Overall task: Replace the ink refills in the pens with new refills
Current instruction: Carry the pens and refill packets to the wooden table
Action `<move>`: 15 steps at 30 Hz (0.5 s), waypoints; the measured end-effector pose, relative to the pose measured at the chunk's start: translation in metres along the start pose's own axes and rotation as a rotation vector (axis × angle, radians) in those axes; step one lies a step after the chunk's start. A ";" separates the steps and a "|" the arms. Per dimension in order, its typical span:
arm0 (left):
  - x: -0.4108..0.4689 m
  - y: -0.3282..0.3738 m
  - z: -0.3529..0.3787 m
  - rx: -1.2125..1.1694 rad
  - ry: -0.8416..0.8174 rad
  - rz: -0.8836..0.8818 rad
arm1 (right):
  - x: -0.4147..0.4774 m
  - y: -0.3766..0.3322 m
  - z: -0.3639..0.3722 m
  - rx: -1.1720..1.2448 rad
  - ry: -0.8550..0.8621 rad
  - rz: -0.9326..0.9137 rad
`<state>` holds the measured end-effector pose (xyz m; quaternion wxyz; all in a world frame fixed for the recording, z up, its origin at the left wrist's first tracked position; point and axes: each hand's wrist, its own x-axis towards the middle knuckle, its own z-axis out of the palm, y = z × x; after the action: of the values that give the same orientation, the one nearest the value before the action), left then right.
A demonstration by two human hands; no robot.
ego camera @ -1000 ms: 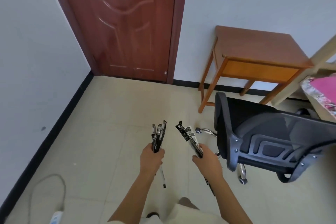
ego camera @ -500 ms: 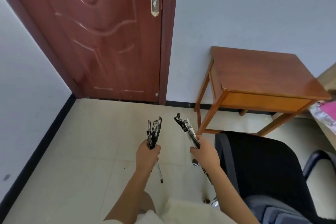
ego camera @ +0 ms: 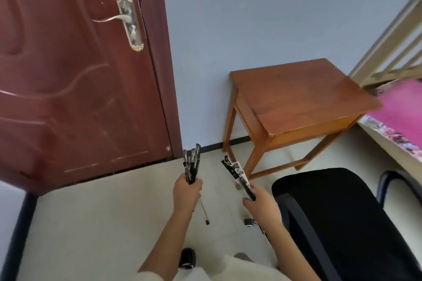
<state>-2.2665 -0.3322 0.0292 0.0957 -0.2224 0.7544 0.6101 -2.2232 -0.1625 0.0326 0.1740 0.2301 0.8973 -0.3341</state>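
- Since half a second ago my view has tipped up and turned a little right. The door handle (ego camera: 128, 19) now sits lower and farther left, the wooden table (ego camera: 296, 98) has slid left, and more of the bed (ego camera: 404, 109) shows at the right edge.
- My hands have kept their grips and their places at lower centre; only the room around them has shifted.
- My left hand (ego camera: 187, 194) is a closed fist. Its fingers are wrapped tight round a bunch of black pens (ego camera: 192, 164) standing upright above my knuckles, their tops against the foot of the red-brown door (ego camera: 68, 75).
- A thin refill (ego camera: 204, 211) pokes out below that fist, slanting down and right, with its dark tip over the pale floor (ego camera: 91, 223).
- My right hand (ego camera: 260, 203) is just right of the left and apart from it. Its thumb and fingers are clamped on the lower end of a flat black-and-white pack of refills (ego camera: 236, 173). The pack leans up and left toward the pens without touching them.
- The black chair (ego camera: 342, 223) fills the lower right beside my right forearm, and one caster (ego camera: 249, 222) shows below my wrist.
- The bed has a pink cover and lies just right of the table.
- A dark shoe (ego camera: 187, 258) shows at the bottom, between my forearms.
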 end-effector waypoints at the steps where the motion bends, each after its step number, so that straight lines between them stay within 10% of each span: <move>1: 0.005 0.002 0.009 0.032 -0.055 0.007 | 0.002 0.002 -0.003 0.011 0.009 0.036; 15: 0.061 0.086 0.174 0.218 -0.377 0.130 | 0.109 0.048 -0.125 0.164 0.235 0.151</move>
<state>-2.3812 -0.1645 0.0383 0.2188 -0.0438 0.7974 0.5607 -2.3085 -0.0131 0.0462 0.0731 0.3478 0.8614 -0.3629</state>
